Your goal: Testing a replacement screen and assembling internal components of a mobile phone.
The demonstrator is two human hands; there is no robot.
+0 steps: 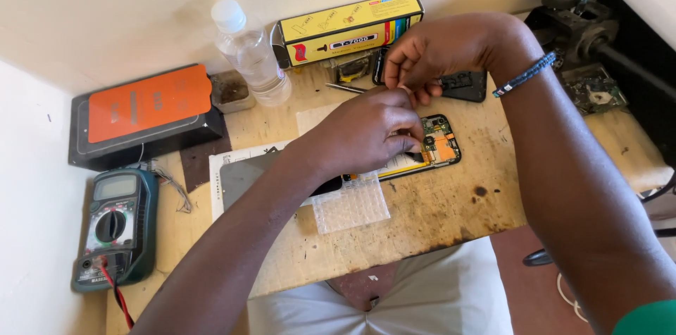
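- While both hands worked over it, the opened smartphone with its back cover off, green circuit board and orange parts exposed [440, 143], lay flat near the middle of the worn wooden counter [436, 212].
- The left hand [370, 131] rested directly on the phone, fingers curled and pinched together at the upper part of the board; what they pinched was too small to tell.
- The right hand [436, 50] hovered just above and behind the phone, its fingertips pressed together on a small pale piece, touching the left hand's knuckles.
- By my judgement, the step in hand was fine work on a small part or connector near the top of the board; the next move would call for a steady pinch and a light touch, so that nothing on the board was bent.
- Just in front of the phone lay a clear bubble-textured plastic sheet [351, 205], and under the phone a white paper sheet [225, 187].
- Behind the phone stood a long yellow cardboard box [348, 25] and a clear plastic bottle with a white cap [248, 53]; thin metal tweezers [345, 87] lay between box and phone.
- Well to the phone's left sat a black box with an orange top [144, 113] and a dark green multimeter with red lead [113, 226].
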